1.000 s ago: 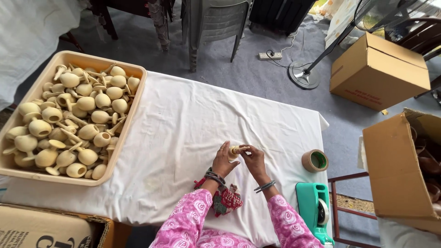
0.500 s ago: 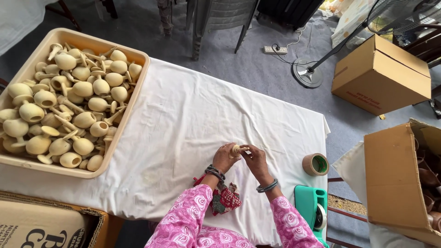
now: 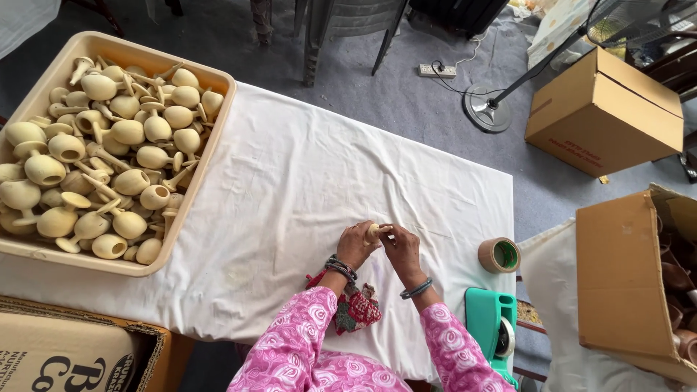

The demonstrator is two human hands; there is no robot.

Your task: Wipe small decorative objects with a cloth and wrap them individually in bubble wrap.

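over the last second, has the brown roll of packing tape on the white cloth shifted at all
No. The brown roll of packing tape keeps its place by the right edge of the white cloth, just above the green tape dispenser; only the head camera drifted.

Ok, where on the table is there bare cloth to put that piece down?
The widest free patch of white cloth lies between the tray and the far right edge, beyond both hands. The left hand and right hand hold a small wooden piece. Crowded: the near right corner, with tape roll and green dispenser.
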